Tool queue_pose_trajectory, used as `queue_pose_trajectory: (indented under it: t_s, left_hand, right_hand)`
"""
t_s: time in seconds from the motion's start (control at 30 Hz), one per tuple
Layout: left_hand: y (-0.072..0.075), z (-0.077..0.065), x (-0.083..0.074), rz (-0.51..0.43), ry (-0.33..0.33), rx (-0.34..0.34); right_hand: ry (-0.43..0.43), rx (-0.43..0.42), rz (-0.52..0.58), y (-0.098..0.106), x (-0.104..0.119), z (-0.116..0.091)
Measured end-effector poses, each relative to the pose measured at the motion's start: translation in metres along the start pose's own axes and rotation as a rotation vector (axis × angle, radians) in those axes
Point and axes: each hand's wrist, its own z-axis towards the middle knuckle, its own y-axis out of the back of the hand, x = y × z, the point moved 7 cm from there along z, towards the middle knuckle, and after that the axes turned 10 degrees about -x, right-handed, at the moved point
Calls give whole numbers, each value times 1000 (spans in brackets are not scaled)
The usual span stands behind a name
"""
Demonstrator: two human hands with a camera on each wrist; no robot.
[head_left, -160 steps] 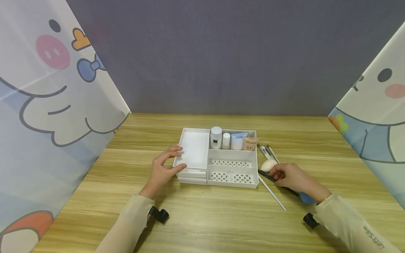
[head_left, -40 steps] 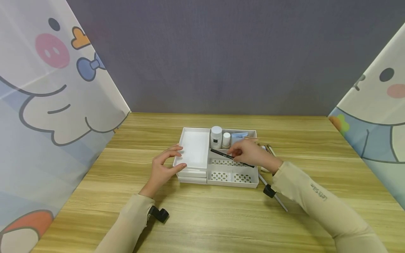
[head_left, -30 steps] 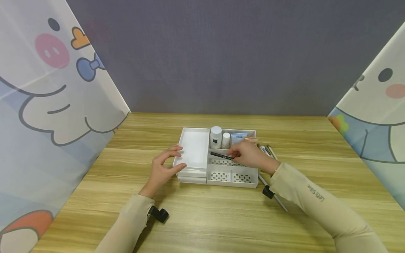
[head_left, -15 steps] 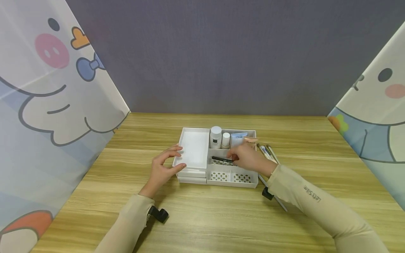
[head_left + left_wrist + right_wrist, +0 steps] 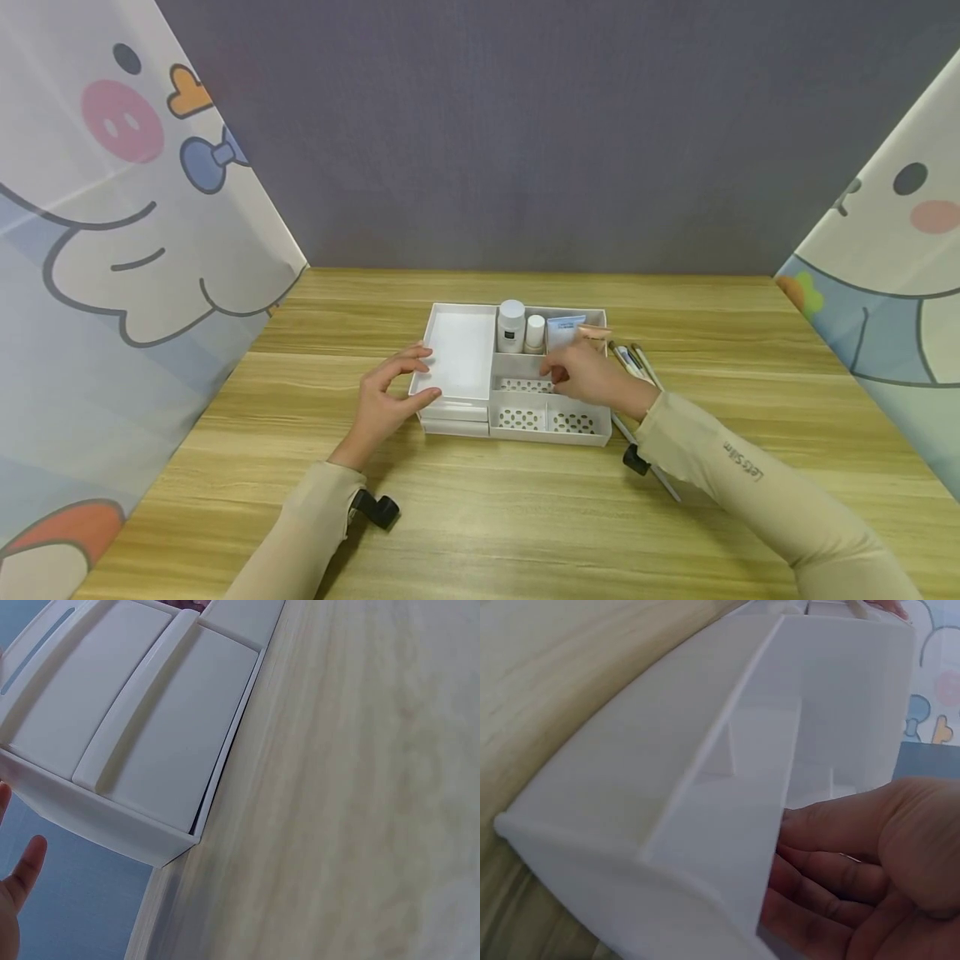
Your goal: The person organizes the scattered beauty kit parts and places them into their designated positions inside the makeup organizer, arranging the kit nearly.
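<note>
A white cosmetics organizer (image 5: 459,354) stands on the wooden table. My left hand (image 5: 386,398) rests at its left side, fingers spread and relaxed near the edge of the top tray. In the left wrist view two drawer fronts (image 5: 180,727) face me, with one finger (image 5: 28,862) beside the box. My right hand (image 5: 588,372) reaches into the organizer's middle compartment with bent fingers. Its fingertips are hidden behind the divider (image 5: 761,795) in the right wrist view. The black pen is out of sight, so whether the fingers pinch it cannot be seen.
In the back compartment stand a white bottle (image 5: 512,327), a smaller white-capped bottle (image 5: 535,332), a blue-and-white tube (image 5: 564,331) and a tan tube (image 5: 595,332). Several makeup brushes (image 5: 647,364) lie right of the organizer. A thin white stick (image 5: 667,483) lies partly under the right wrist.
My right hand carried the black pen from the table at the right into the middle compartment and lowered it there. The pen has since gone from view. The left hand has stayed put.
</note>
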Motion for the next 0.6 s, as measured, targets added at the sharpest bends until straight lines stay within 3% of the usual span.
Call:
queue_pose_trajectory:
  t_s: [0.33, 0.6]
  left_hand:
    - [0, 0, -1, -11, -1, -4]
    - [0, -1, 3, -8, -2, 1]
  right_hand:
    - [-149, 18, 77, 19, -5, -5]
    - [-120, -39, 95, 38, -5, -12]
